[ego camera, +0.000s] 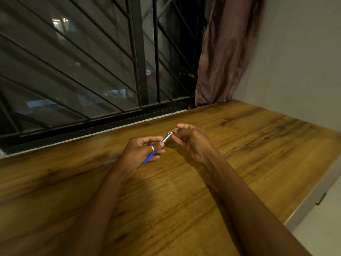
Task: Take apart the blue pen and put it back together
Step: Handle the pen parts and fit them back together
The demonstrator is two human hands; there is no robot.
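The person is holding both hands a little above the wooden tabletop (249, 148), near its far edge, the one that is running under the barred window (77, 67). The left hand (142, 151) is gripping the blue pen (166, 137). Its fingers are curling around the blue barrel, and the thumb, which is wearing a silver ring (151, 147), is pressing on the top of it. The pen is lying slanted in this hand. The blue back end is coming out below the palm, toward the person, and the silver front part is pointing up and to the right, toward the other hand.

The right hand (192, 142) is meeting the pen at this silver end. Its thumb and first finger are closing together on a small metal piece (173, 130) just at the tip, while the other fingers are bending loosely beneath. This piece is too small for me to say if it is joined to the pen or already apart from it.

The pen is not touching the tabletop — it is hanging in the air between the two hands, and their shadows are falling on the wood beneath. A purple-brown curtain (227, 52) is hanging at the far right corner of the tabletop, beside a pale wall (302, 61).
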